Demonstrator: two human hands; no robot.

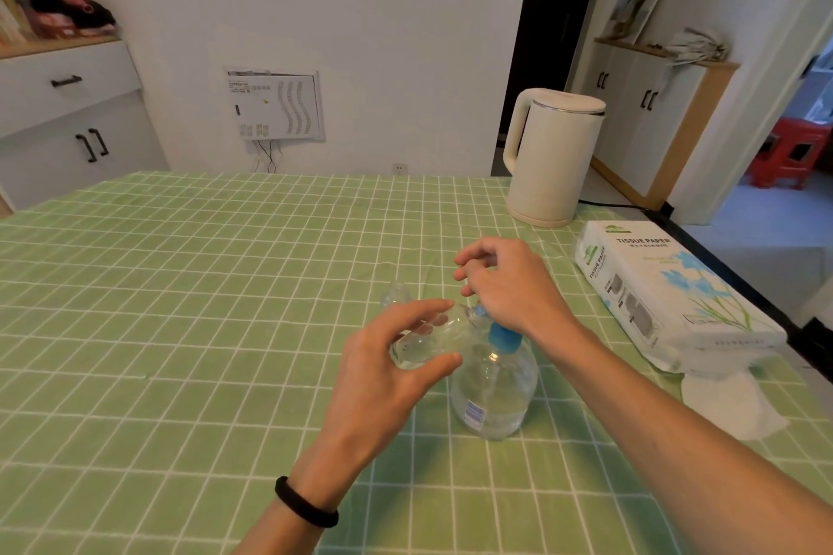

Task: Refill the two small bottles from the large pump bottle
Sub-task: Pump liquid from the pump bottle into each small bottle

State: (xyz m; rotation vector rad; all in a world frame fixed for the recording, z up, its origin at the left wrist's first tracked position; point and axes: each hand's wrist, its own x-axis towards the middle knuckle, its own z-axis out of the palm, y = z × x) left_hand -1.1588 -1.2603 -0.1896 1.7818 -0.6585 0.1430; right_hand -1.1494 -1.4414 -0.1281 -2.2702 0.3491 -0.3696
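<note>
Bare forearms, a black band [306,502] circling the left wrist.

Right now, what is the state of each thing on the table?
Pump bottle: upright, liquid inside, pump fitted.
Small bottle: on its side, mouth at the pump.
Second small bottle: on the table behind, untouched.
Left grip: holds the small bottle.
Right grip: rests on the pump, fingers loosely curled.
Kettle: upright, lid shut.
Tissue pack: lying flat.
Tissue: loose, beside the pack.
</note>
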